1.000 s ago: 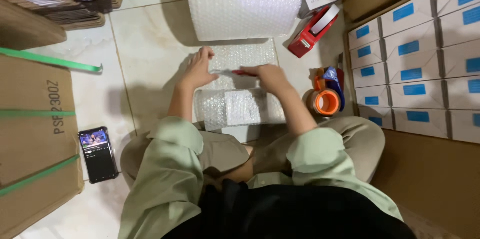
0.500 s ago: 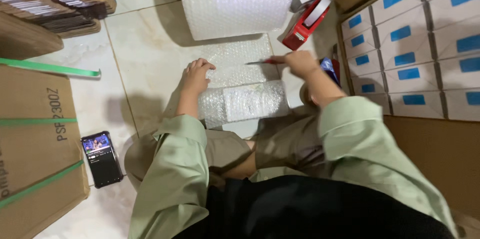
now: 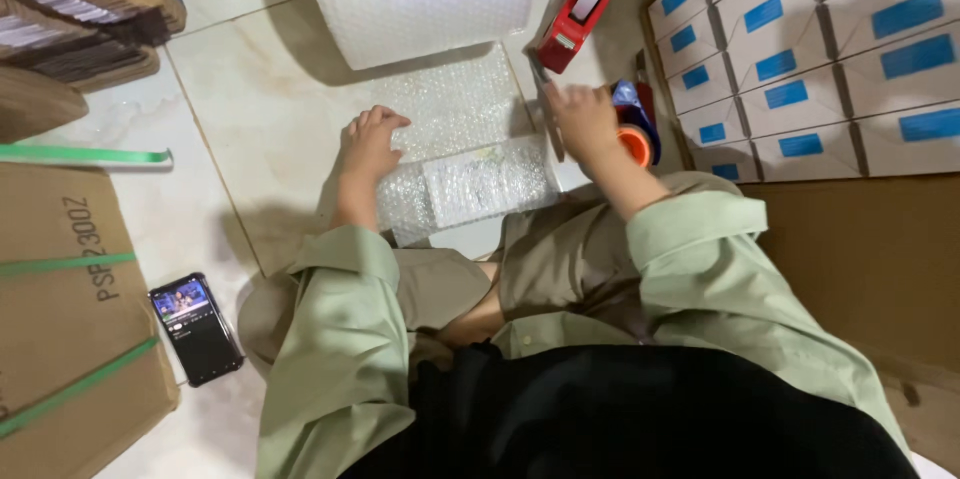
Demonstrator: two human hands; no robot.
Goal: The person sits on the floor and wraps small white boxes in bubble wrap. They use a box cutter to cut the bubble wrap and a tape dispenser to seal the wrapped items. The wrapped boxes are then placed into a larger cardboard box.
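Both arms reach forward in pale green sleeves. The left hand (image 3: 368, 144) lies palm down with fingers curled; the right hand (image 3: 582, 119) is stretched out flat, fingers spread.

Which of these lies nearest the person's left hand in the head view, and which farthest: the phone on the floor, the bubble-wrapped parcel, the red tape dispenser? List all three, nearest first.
1. Bubble-wrapped parcel: directly at the left hand, on its inner side.
2. Red tape dispenser: up and across, beyond the right hand.
3. Phone: on the floor, far down toward the person's left knee side.
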